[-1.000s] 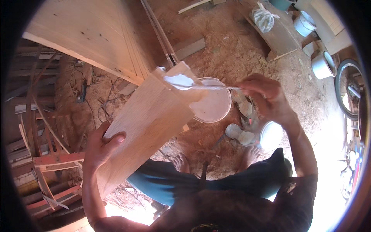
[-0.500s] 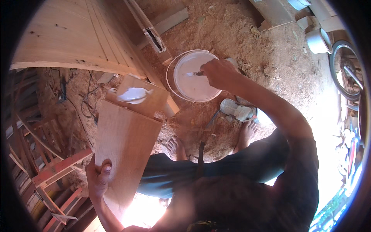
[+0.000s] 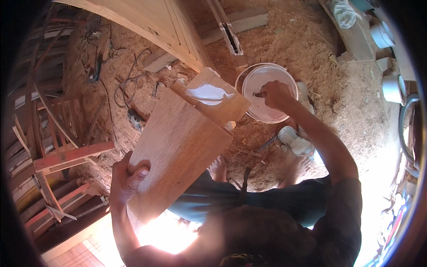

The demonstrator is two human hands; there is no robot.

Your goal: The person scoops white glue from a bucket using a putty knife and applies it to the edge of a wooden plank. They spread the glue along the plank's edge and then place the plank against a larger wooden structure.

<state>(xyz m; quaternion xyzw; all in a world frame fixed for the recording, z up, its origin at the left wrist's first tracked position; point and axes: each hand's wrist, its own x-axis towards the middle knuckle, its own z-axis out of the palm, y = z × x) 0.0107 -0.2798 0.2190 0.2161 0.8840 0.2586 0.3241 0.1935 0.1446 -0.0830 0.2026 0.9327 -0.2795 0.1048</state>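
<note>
My left hand [image 3: 126, 178] is closed on the lower part of a wide wooden board [image 3: 180, 151], its thumb on the upper face. The board slants up and away to the right. Its far end steps down to a tenon-like tongue [image 3: 231, 107], which carries a thick smear of white paste [image 3: 209, 92]. Over a round white bucket [image 3: 291, 76], my right hand [image 3: 278, 95] pinches a short dark stick-like tool [image 3: 258, 94]. The tool's lower tip is hard to make out against the pale paste inside the bucket.
A large wooden panel [image 3: 151, 22] and a slotted beam [image 3: 229, 38] lie beyond the board. Near my feet rests a pale sandal-like object [image 3: 294, 141]. Wood scraps and frames [image 3: 73, 155] crowd the left; white containers [image 3: 393, 88] stand at the right. Sawdust covers the ground.
The view has shifted, so the surroundings appear farther right. The board has swung its far end rightward, closer to the bucket. My right hand still holds the tool over the bucket.
</note>
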